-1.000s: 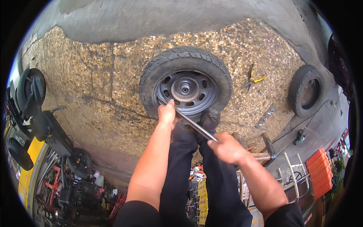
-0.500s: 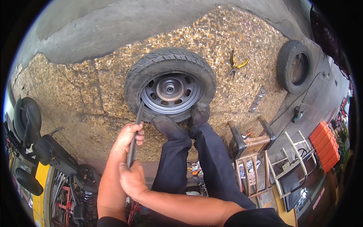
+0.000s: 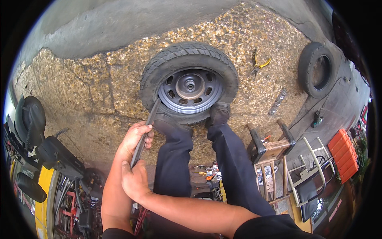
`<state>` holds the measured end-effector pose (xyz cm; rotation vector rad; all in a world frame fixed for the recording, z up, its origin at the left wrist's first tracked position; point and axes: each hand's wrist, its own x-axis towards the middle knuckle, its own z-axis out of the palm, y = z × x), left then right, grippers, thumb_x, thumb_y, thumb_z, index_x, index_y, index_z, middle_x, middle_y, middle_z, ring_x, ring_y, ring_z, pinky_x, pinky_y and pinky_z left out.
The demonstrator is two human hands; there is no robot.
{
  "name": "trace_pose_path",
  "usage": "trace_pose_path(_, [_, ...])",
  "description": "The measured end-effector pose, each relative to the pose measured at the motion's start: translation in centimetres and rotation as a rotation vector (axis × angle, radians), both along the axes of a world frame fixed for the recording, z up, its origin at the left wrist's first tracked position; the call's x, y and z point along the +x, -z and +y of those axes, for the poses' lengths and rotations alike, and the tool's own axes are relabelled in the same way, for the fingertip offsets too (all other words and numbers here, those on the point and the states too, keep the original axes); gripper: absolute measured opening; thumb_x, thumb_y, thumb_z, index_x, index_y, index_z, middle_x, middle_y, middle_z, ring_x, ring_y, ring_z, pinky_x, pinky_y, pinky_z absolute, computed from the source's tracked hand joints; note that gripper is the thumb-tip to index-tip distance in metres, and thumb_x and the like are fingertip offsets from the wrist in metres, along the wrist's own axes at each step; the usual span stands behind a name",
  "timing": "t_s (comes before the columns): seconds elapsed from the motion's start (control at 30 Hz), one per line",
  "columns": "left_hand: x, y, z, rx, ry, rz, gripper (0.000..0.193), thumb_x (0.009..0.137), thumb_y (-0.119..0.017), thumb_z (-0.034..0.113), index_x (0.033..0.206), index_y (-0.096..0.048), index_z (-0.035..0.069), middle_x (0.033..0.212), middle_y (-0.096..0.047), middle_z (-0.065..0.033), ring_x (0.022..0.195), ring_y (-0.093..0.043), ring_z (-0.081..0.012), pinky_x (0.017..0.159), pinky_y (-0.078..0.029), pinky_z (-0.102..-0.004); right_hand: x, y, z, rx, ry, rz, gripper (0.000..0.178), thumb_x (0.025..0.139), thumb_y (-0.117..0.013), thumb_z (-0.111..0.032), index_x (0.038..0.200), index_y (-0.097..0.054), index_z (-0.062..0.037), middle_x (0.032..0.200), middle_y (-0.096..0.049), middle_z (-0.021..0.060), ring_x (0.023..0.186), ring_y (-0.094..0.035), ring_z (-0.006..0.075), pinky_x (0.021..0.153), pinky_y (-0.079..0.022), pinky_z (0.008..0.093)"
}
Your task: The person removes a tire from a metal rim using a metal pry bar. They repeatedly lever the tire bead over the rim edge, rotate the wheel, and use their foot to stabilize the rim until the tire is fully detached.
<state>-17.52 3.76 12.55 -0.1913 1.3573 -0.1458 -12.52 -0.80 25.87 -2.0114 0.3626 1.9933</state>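
Note:
A wheel lies on the ground before me, its black treaded tyre (image 3: 217, 53) around a grey metal rim (image 3: 207, 98). The tip of a flat grey metal tyre lever (image 3: 139, 149) enters between tyre and rim at the near left. My left hand (image 3: 137, 136) is wrapped round the lever's middle. Lower down, my right hand (image 3: 135, 179) is closed around its near end, crossing over my left forearm. My two shoes, left (image 3: 171, 126) and right (image 3: 219, 112), press against the near side of the tyre.
Yellow-handled pliers (image 3: 260, 64) lie right of the wheel. Farther right is a loose tyre (image 3: 305, 71). A wooden stool (image 3: 272, 149), a metal-framed chair (image 3: 308, 197) and an orange ridged object (image 3: 342, 155) stand at lower right. Scooter-like machinery (image 3: 59, 157) fills the left.
The whole view has shifted, so the wheel appears farther right and up. My left shoe has moved left along the tyre. Both hands keep hold of the lever.

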Motion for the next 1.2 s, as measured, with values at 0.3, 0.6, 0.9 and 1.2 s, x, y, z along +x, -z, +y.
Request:
trace_pose_path(0.3, [-5.2, 3.2, 5.1, -0.007, 0.126, -0.270, 0.013, 0.092, -0.060, 0.016, 0.095, -0.049, 0.011, 0.069, -0.048, -0.0016, 0.049, -0.044, -0.0092, 0.040, -0.034, -0.0242, -2.5, 3.7, 5.9, 0.167, -0.020, 0.209, 0.055, 0.097, -0.056, -0.045, 0.103, -0.048, 0.0085, 0.084, -0.066, 0.0259, 0.077, -0.067, 0.0398, 0.072, -0.052, 0.0472])
trace_pose_path(0.6, [0.4, -1.2, 8.5, 0.139, 0.419, -0.020, 0.011, 0.089, -0.055, 0.023, 0.090, -0.056, 0.012, 0.067, -0.050, -0.0013, 0.047, -0.042, -0.0114, 0.040, -0.034, -0.0319, 9.5, 2.3, 0.9, 0.011, 0.001, 0.595, 0.046, 0.101, -0.049, -0.052, 0.110, -0.050, -0.0063, 0.085, -0.060, 0.0055, 0.070, -0.061, 0.0122, 0.056, -0.051, 0.0269])
trace_pose_path(0.9, [0.7, -2.2, 5.1, 0.110, 0.110, 0.147, 0.017, 0.087, -0.056, 0.015, 0.072, -0.050, 0.008, 0.060, -0.046, -0.0015, 0.044, -0.041, -0.0107, 0.040, -0.036, -0.0282, 11.0, 1.2, 4.0, 0.030, 0.298, 0.536, 0.057, 0.099, -0.047, -0.060, 0.109, -0.048, -0.0039, 0.086, -0.061, 0.0095, 0.074, -0.064, 0.0182, 0.059, -0.056, 0.0311])
trace_pose_path(1.2, [-0.4, -0.9, 0.2, -0.064, -0.194, 0.104, 0.011, 0.091, -0.056, 0.016, 0.091, -0.054, 0.005, 0.064, -0.043, 0.0025, 0.049, -0.041, -0.0070, 0.045, -0.038, -0.0262, 9.5, -0.4, 6.3, 0.120, 0.044, 0.370, 0.053, 0.098, -0.058, -0.045, 0.107, -0.045, 0.0052, 0.088, -0.061, 0.0138, 0.057, -0.062, 0.0150, 0.043, -0.050, 0.0288])
